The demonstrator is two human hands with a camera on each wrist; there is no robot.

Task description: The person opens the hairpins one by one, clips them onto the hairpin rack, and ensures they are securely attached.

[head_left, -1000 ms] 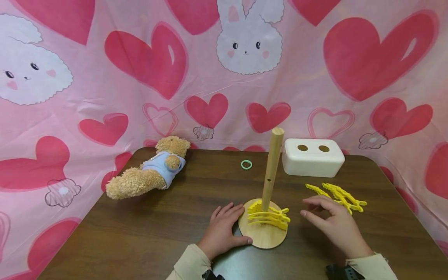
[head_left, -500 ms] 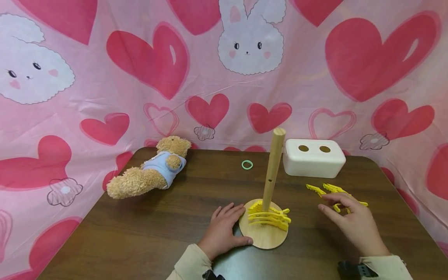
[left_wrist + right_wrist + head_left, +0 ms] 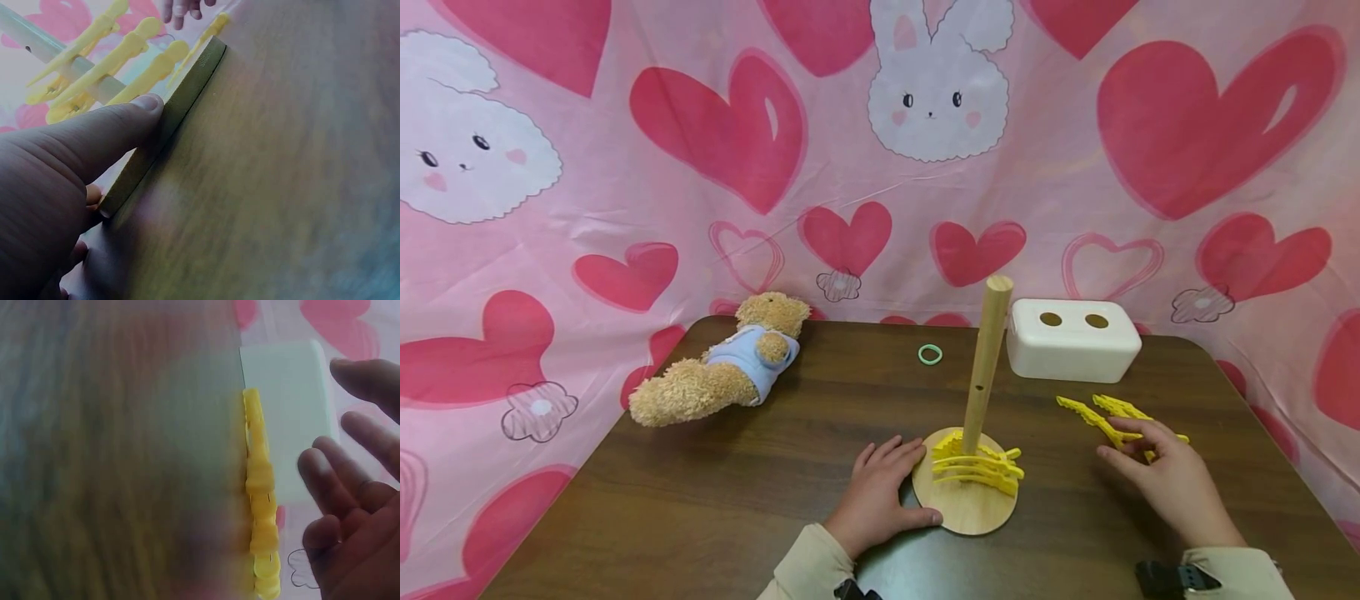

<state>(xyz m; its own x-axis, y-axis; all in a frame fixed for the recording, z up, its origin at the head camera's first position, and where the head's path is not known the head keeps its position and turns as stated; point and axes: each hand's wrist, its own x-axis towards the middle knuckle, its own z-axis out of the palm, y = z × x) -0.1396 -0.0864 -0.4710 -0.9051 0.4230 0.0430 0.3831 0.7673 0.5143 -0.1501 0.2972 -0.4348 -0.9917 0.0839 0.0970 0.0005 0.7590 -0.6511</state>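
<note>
My left hand (image 3: 880,497) holds the rim of a round wooden base (image 3: 967,514) that carries an upright post (image 3: 988,350). Its thumb (image 3: 140,107) lies along the edge and the fingers spread around the far side. Several long yellow plastic clips (image 3: 976,468) are stacked around the foot of the post, their arms on both sides of it. To the right, my right hand (image 3: 1180,479) hovers close over more yellow clips (image 3: 1093,417) lying on the table, fingers bent loosely. In the right wrist view its fingers (image 3: 322,478) stand apart from those clips (image 3: 259,475) with nothing between them.
A white box (image 3: 1073,346) with two round holes stands at the back right. A small green ring (image 3: 930,355) lies behind the post. At the back left lies a teddy bear (image 3: 722,360) in a blue shirt. A pink printed cloth (image 3: 940,187) hangs behind the table (image 3: 715,500).
My right hand has moved right, away from the post and over the loose yellow clips. My left hand stays at the wooden base, and the clips have not visibly moved.
</note>
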